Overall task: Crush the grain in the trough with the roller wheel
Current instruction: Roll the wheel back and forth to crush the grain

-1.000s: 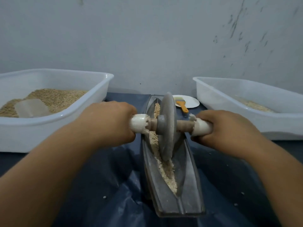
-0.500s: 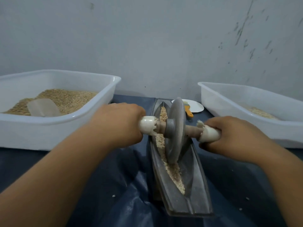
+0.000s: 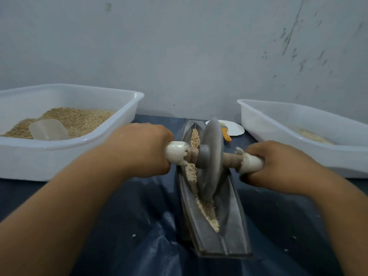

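A long grey metal trough (image 3: 233,222) lies lengthwise in front of me on a dark blue sheet. Pale grain (image 3: 207,212) fills its groove, whole at the far end and crushed near me. The grey roller wheel (image 3: 211,158) stands upright in the groove about midway, on a wooden axle with white-wrapped handles. My left hand (image 3: 139,149) grips the left handle. My right hand (image 3: 278,164) grips the right handle.
A white tub (image 3: 65,156) with grain and a clear scoop (image 3: 48,129) stands at the left. Another white tub (image 3: 298,148) holding a little grain is at the right. A white plate (image 3: 235,128) with an orange-handled brush (image 3: 227,136) sits behind the trough, against the wall.
The wheel has rolled a little toward the trough's far end with both hands on its handles. The camera view has shifted so the trough sits further right.
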The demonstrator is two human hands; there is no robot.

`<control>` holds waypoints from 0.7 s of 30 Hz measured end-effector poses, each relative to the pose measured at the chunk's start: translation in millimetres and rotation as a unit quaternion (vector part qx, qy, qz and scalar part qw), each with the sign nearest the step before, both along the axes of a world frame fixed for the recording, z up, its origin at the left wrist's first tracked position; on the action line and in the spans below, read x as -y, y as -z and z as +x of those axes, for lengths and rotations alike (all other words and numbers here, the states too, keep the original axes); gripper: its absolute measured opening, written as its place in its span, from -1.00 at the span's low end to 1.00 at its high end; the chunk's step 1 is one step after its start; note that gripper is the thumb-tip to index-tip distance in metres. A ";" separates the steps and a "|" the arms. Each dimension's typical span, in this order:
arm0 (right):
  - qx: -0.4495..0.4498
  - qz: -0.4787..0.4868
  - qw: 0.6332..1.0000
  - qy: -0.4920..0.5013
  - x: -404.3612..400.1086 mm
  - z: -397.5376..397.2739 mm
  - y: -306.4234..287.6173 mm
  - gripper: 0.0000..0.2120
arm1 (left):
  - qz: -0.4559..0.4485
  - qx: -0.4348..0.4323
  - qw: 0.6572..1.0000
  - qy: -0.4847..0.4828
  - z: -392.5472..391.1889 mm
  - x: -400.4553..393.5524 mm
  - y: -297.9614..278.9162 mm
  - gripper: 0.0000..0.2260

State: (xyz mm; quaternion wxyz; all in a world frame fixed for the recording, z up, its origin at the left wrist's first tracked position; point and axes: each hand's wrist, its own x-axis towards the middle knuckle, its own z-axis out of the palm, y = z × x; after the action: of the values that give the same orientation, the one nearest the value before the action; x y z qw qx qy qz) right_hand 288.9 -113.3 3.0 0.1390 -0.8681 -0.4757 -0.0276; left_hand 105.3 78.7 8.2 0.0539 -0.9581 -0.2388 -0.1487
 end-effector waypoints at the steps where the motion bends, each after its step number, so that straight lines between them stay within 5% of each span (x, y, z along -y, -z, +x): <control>1: -0.040 -0.017 0.999 -0.012 6.4 0.2 -4.1 -0.77 | -0.001 -0.010 1.000 0.008 -4.0 3.2 -2.9 -0.83; 4: -0.111 -0.064 0.991 -0.037 18.7 -3.4 -10.2 -0.61 | 0.036 -0.005 0.999 0.025 -10.7 11.2 -6.8 -0.79; 6: -0.105 -0.057 0.992 -0.033 13.4 -4.6 -7.3 -0.68 | 0.061 0.013 0.998 0.020 -6.7 10.8 -4.3 -0.79; 12: 0.103 0.063 0.993 0.009 -11.0 -8.5 7.1 -0.85 | 0.005 0.023 0.999 -0.024 4.9 -0.3 9.6 -0.86; 18: -0.105 -0.057 0.992 -0.036 16.6 -6.1 -11.5 -0.59 | 0.000 -0.017 1.000 0.020 -9.5 9.2 -5.2 -0.85; 21: -0.070 -0.011 0.997 -0.027 10.1 -6.1 -3.9 -0.69 | 0.007 -0.005 1.000 0.015 -6.5 8.3 -2.6 -0.85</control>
State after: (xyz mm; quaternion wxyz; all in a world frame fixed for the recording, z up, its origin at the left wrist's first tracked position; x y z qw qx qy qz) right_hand 282.7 -123.4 7.0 0.1634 -0.8561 -0.4885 0.0421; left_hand 98.8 70.4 10.8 0.0591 -0.9619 -0.2232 -0.1467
